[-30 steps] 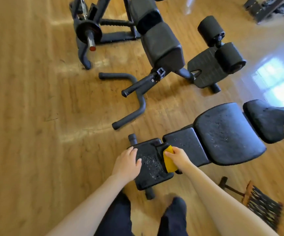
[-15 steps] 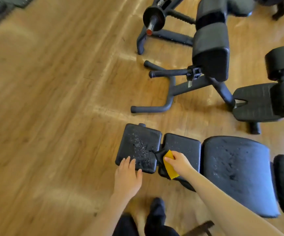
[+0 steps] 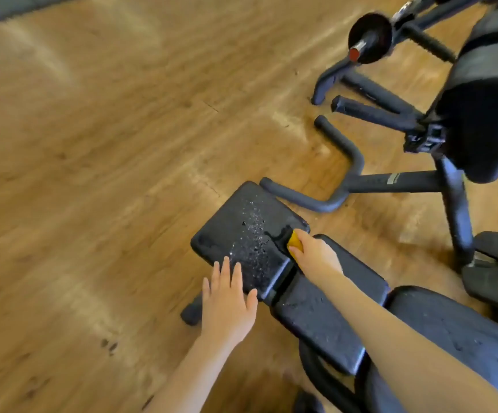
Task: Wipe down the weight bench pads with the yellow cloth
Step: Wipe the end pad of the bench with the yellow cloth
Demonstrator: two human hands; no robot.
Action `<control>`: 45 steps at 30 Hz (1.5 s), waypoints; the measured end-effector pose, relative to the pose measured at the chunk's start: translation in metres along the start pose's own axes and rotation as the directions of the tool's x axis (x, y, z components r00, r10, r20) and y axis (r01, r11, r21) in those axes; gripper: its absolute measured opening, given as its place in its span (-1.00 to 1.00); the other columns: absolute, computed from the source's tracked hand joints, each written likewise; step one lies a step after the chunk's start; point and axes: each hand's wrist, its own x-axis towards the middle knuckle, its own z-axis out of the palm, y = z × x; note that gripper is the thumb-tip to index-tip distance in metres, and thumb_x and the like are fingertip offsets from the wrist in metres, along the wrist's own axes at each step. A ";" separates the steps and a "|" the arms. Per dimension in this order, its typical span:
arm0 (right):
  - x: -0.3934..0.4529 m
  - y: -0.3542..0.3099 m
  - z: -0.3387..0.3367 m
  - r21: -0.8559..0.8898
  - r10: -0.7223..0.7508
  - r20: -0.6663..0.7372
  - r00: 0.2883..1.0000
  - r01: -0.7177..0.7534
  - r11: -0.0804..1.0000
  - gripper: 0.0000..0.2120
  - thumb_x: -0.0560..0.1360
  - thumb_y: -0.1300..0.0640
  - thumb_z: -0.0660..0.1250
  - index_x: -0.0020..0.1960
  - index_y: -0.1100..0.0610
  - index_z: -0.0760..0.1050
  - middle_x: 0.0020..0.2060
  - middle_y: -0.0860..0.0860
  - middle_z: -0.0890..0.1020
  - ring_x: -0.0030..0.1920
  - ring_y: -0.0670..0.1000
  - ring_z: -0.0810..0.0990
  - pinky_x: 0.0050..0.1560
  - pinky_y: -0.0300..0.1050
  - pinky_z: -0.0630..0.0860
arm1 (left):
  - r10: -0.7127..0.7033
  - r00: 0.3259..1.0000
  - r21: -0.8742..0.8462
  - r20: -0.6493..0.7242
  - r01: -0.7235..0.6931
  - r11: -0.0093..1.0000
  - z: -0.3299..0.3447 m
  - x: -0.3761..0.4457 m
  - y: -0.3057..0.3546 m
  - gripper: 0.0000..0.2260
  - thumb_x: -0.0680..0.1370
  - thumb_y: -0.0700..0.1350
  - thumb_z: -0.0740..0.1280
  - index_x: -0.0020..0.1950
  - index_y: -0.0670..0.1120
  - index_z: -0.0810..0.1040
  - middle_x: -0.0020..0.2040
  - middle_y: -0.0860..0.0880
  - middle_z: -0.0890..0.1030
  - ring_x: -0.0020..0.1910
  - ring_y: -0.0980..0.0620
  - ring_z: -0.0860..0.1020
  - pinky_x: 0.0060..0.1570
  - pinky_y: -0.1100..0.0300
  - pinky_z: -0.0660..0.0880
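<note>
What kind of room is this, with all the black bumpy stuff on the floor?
Probably a gym. There is a padded weight bench being wiped with a yellow cloth, another padded exercise machine behind it, and a weight plate on a bar, all on a wooden floor.

left hand [image 3: 226,305] flat, right hand [image 3: 316,259] curled, gripping

Wood plank floor [image 3: 98,162], warm brown w/ glossy light streaks; dark mat strip [image 3: 18,7] at top-left edge. Another black exercise machine [image 3: 480,93] stands right, w/ curved floor bar [image 3: 331,174] & weight plate [image 3: 370,37] behind.
</note>
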 end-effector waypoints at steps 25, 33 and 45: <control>-0.002 0.050 0.112 -0.225 -0.542 -0.005 0.840 0.527 0.819 -0.50 0.61 0.13 0.08 0.49 0.08 -0.02 0.51 0.04 0.03 0.50 0.08 -0.01 0.43 0.08 0.18 | -0.012 0.984 0.036 -0.175 0.019 0.999 0.104 0.006 0.000 -0.18 0.49 0.36 0.08 0.55 -0.11 -0.09 0.56 -0.04 -0.15 0.53 0.01 -0.16 0.47 -0.05 -0.08; 0.007 0.049 0.117 -0.144 -0.482 -0.027 0.876 0.474 0.869 -0.49 0.61 0.16 0.07 0.50 0.03 -0.03 0.51 -0.03 0.01 0.51 0.03 -0.04 0.44 0.08 0.17 | 0.020 0.975 -0.153 -0.221 -0.055 0.987 0.115 0.011 -0.012 -0.22 0.52 0.27 0.18 0.55 -0.07 -0.08 0.55 0.01 -0.17 0.52 0.03 -0.15 0.48 -0.04 0.00; 0.003 0.047 0.123 -0.106 -0.483 -0.129 0.866 0.473 0.875 -0.47 0.57 0.07 0.16 0.49 0.03 0.06 0.49 -0.04 0.12 0.49 0.00 0.06 0.45 -0.05 0.05 | 0.117 0.964 -0.128 -0.238 -0.151 0.980 0.118 0.012 -0.026 -0.15 0.46 0.32 0.22 0.54 -0.06 -0.09 0.56 -0.01 -0.16 0.52 0.00 -0.16 0.46 -0.02 -0.06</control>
